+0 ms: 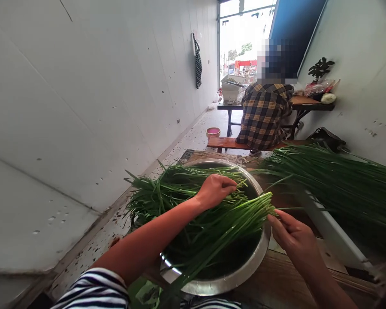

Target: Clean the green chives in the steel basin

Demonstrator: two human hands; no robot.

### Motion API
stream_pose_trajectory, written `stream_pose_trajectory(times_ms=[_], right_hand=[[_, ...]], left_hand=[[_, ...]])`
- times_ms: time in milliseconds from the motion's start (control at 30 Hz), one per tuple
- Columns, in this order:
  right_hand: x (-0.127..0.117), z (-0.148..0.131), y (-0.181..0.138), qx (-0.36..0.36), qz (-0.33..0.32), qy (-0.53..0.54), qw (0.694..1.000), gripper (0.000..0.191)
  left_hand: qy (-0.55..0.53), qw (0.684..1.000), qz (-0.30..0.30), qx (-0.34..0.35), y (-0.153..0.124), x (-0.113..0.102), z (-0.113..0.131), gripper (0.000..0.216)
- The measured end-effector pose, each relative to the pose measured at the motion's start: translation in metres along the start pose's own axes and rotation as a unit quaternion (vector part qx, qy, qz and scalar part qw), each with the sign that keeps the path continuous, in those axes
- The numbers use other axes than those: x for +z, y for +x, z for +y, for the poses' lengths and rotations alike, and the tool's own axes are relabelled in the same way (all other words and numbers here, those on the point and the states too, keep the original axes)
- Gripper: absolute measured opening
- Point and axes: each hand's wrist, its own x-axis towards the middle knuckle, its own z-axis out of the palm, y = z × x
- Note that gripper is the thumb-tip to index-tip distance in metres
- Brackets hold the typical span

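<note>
A wide steel basin (264, 253) holds long flat green leaves that look like garlic chives (209, 231). My left hand (216, 189) reaches over the basin, thumb and fingers pinched on pale stem ends of the chives at its far side. At the basin's right rim, my right hand (292, 234) has its thumb and forefinger closed on the stem ends of a nearer bunch. That bunch slants across the basin, its leaf tips hanging over the front rim. More leaves spill over the left rim.
Right of the basin, a large pile of chives (337, 184) lies over a white-edged box (336, 231). Ahead, a person in a plaid shirt (265, 113) sits on a wooden bench (225, 142) at a table. A pink-lined bucket (212, 131) stands on the floor. A white wall (99, 86) runs along the left.
</note>
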Motion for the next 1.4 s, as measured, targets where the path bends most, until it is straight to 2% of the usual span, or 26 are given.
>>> stream_pose_trajectory(times_ms=[100, 233, 433, 600, 700, 900, 1067, 1400], right_hand=[[0.0, 0.004, 0.001, 0.009, -0.009, 0.015, 1.0, 0.043], [0.001, 0.014, 0.002, -0.007, -0.017, 0.015, 1.0, 0.044], [-0.001, 0.019, 0.003, -0.05, -0.039, -0.008, 0.998, 0.037], [0.001, 0.019, 0.003, -0.05, -0.047, 0.007, 0.998, 0.038], [0.002, 0.023, 0.003, -0.051, -0.047, 0.016, 0.997, 0.038], [0.001, 0.027, 0.004, -0.062, -0.057, 0.024, 0.996, 0.038], [0.0, 0.03, 0.003, -0.069, -0.053, -0.006, 0.996, 0.037], [-0.001, 0.025, 0.002, -0.093, -0.053, -0.02, 0.994, 0.036]], left_hand=[[-0.053, 0.998, 0.036, -0.012, 0.002, 0.005, 0.0, 0.016], [-0.078, 0.996, 0.048, -0.023, 0.007, 0.007, 0.004, 0.019], [-0.187, 0.979, 0.011, -0.079, 0.008, 0.009, 0.0, 0.03], [-0.229, 0.969, -0.034, -0.089, 0.007, 0.013, -0.006, 0.032], [-0.212, 0.974, -0.035, -0.073, 0.006, 0.016, -0.006, 0.032], [-0.11, 0.994, 0.022, -0.008, 0.001, 0.02, 0.002, 0.025], [-0.125, 0.991, 0.043, -0.004, -0.001, 0.021, 0.004, 0.026], [-0.127, 0.991, 0.049, 0.005, -0.003, 0.02, 0.007, 0.024]])
